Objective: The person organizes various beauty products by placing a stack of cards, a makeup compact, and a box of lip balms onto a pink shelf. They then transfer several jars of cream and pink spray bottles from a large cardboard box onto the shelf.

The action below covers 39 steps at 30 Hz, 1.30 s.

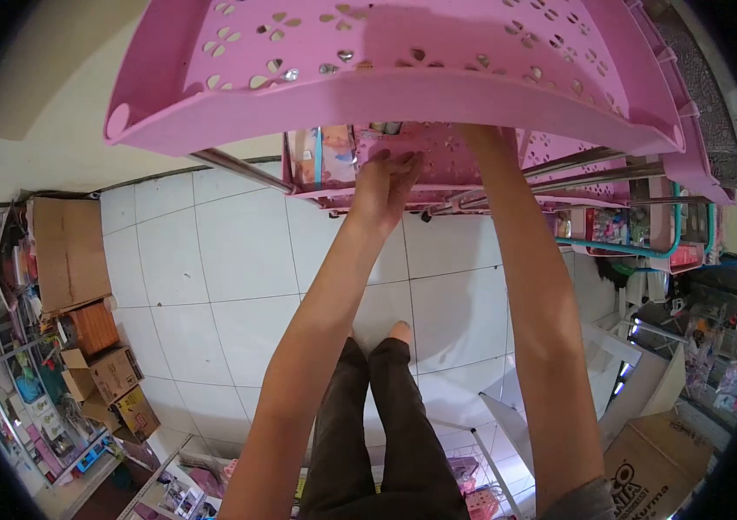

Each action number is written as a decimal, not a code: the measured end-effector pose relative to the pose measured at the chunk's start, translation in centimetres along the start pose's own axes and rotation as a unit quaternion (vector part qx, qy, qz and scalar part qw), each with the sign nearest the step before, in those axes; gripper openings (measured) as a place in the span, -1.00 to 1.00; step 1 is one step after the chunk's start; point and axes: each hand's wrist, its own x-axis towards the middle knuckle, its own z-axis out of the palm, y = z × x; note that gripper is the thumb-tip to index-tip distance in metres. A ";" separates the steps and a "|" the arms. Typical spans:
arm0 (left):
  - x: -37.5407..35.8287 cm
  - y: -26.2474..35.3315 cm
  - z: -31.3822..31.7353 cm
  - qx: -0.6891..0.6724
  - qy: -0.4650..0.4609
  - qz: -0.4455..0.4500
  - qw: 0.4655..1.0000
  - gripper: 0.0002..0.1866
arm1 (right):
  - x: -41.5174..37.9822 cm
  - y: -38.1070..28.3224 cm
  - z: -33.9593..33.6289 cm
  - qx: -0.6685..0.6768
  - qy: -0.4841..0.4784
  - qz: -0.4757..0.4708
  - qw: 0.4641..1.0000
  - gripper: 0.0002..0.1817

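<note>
A pink plastic rack with flower-shaped cutouts stands before me; its top tray point(394, 100) spans the upper view. Below it, my left hand point(383, 184) is at the front edge of the lower pink tray point(438, 160), fingers stretched out and somewhat apart, with nothing visible in them. My right arm reaches under the top tray, and only the wrist end of my right hand point(483, 139) shows; its fingers are hidden behind the tray's front wall. Left of my left hand, packets with a blue strip point(318, 156) lie in the lower tray. Metal poles point(243, 169) join the tiers.
White tiles point(230, 260) cover the floor. Cardboard boxes point(117, 373) and a stocked shelf point(22, 381) stand at the left. At the right are a turquoise-framed rack point(620, 250), a large cardboard box point(659, 459) and bagged goods point(715, 355).
</note>
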 end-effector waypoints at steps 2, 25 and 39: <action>1.2 -0.8 -0.5 0.000 -0.054 0.006 0.999 -0.24 | 2.1 8.1 1.6 0.243 0.026 0.057 0.968 -0.61; 2.8 -0.4 1.2 0.025 0.042 0.021 0.999 -0.85 | 2.5 -1.1 -4.5 0.195 0.063 0.057 0.977 -0.58; 5.2 0.0 1.5 0.175 0.002 0.042 0.984 -0.68 | 2.5 -12.9 -2.4 -0.493 0.054 -0.051 0.867 -0.68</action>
